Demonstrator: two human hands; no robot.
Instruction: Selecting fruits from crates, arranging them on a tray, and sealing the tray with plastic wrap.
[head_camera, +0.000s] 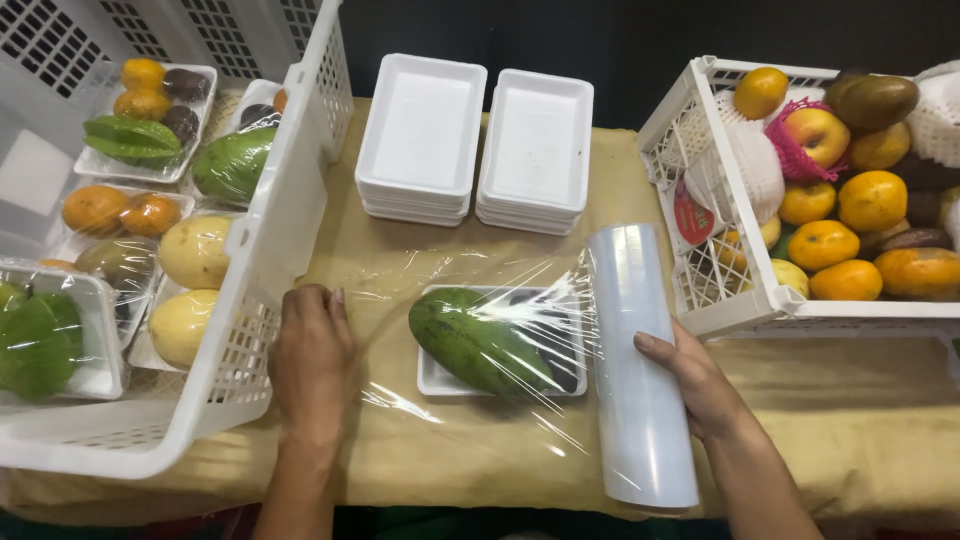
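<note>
While film (470, 290) spans tray (440, 380), tray between hands' fingers (318, 310).

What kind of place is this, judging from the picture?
Probably a fruit-packing station. Stacked empty foam trays, a crate of loose fruit, a basket of wrapped trays, and a mango on a tray under cling film, which both hands, left and right, handle from a roll.

dark fruits (545, 335) behind mango (478, 342): possibly avocados | right crate (715, 300): cut off by edge
</note>
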